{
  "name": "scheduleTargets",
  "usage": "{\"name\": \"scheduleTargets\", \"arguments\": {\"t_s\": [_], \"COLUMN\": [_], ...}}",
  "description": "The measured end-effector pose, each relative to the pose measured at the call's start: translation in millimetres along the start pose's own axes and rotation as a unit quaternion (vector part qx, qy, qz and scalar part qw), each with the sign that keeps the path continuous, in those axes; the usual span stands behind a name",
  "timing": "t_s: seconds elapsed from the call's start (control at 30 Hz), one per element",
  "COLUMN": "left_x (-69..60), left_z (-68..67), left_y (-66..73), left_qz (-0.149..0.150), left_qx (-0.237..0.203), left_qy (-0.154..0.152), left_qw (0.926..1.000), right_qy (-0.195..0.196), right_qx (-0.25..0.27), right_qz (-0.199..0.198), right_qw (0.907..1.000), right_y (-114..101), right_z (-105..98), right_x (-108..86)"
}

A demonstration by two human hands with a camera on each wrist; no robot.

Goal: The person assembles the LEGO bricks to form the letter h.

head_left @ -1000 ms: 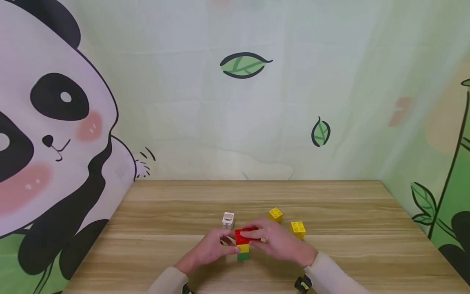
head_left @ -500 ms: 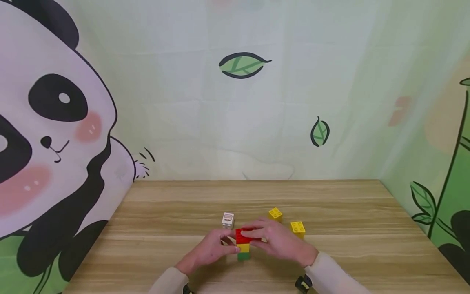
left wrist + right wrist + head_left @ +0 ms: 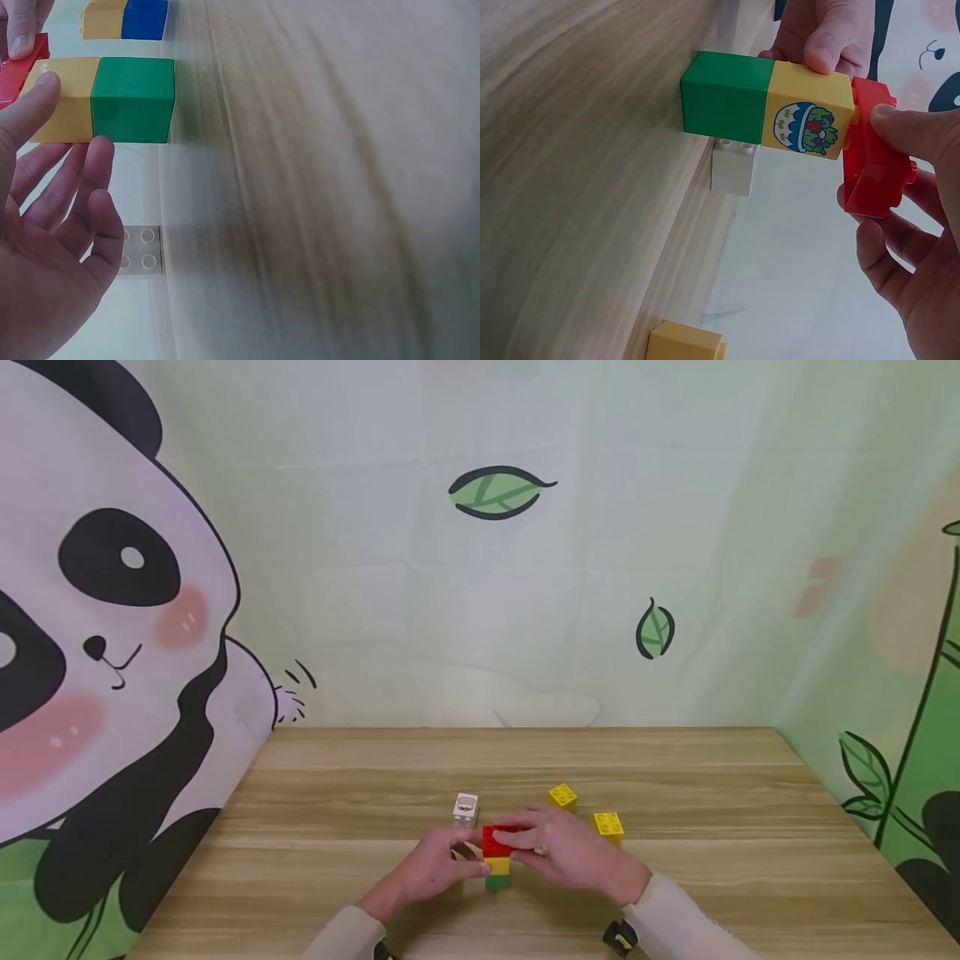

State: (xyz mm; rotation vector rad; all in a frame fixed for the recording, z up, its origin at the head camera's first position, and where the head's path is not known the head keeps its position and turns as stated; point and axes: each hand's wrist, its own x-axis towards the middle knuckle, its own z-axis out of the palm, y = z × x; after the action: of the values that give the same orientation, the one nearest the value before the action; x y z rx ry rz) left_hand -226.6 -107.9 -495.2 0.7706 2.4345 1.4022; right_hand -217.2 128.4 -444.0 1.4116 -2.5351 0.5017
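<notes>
- Wood-grain tabletop point(image 3: 337, 827) runs back to a pale green backdrop point(image 3: 360, 593) printed with a panda and leaves.
- Near the middle I have an upright stack: green block point(image 3: 727, 96) at the bottom, yellow block point(image 3: 806, 109) on that, red brick point(image 3: 874, 169) on top, overhanging to the right; its tilt leaves yellow studs showing in my right wrist view.
- Left hand point(image 3: 435, 862) reaches in from the lower left and grips the yellow block, thumb on its side, the other fingers loosely spread behind.
- Right hand point(image 3: 573, 850) comes across from the right, holding the red brick between thumb and fingers.
- Hidden from me: part of the red brick under the right fingers, and some left fingertips behind the yellow block.
- Beyond stand a white block point(image 3: 466, 808) and two yellow bricks point(image 3: 608, 827); my left wrist view shows yellow joined to a blue block point(image 3: 145, 19), but I can't tell which brick.
- Frame edges cut both sleeves point(image 3: 675, 918).
</notes>
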Motion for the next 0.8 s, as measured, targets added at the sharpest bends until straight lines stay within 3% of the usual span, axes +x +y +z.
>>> {"name": "scheduleTargets", "arguments": {"t_s": [0.33,0.5,0.8], "left_x": [-1.1,-1.5,-1.5], "left_z": [-0.1,0.0,0.3], "left_y": [3.0,2.4,2.9], "left_qz": [-0.009,-0.015,0.006], "left_qx": [-0.002,-0.001,-0.003], "left_qy": [0.000,-0.003,-0.004], "left_qw": [1.0000,0.9999,1.0000], "right_qy": [-0.001,0.006,0.005], "right_qx": [-0.031,-0.020,0.011], "right_qz": [-0.004,0.001,0.013], "right_qw": [0.9995,0.9998,0.9999], "right_y": [-5.9,-7.0,-3.7], "right_z": [-1.8,2.1,3.6], "right_x": [0.6,-1.6,-3.8]}}
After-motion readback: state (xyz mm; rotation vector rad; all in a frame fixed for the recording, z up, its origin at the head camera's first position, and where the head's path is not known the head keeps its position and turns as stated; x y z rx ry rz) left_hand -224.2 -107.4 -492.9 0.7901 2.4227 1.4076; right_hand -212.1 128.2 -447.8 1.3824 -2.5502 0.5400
